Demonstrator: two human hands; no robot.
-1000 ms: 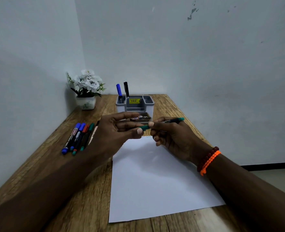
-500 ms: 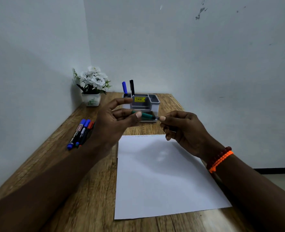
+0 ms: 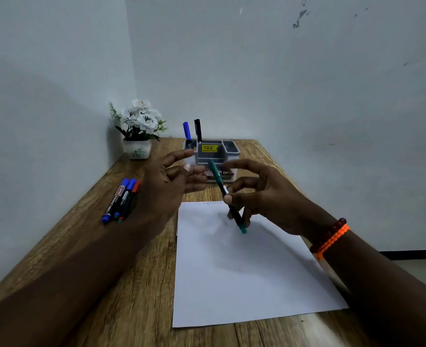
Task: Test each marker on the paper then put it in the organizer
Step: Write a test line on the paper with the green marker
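Dim, even light; soft shadows on the paper; motion-blurred fingers; wide-angle edge bending.

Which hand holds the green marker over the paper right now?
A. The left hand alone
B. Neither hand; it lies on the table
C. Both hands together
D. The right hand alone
D: the right hand pinches the green marker above the paper, while the left hand is apart from it, fingers spread.

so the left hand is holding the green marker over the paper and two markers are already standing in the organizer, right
Not quite: the right hand holds the green marker over the paper, not the left. The head view shows the left hand open beside it, holding nothing. The rest stands: a blue marker and a black marker stand in the organizer.
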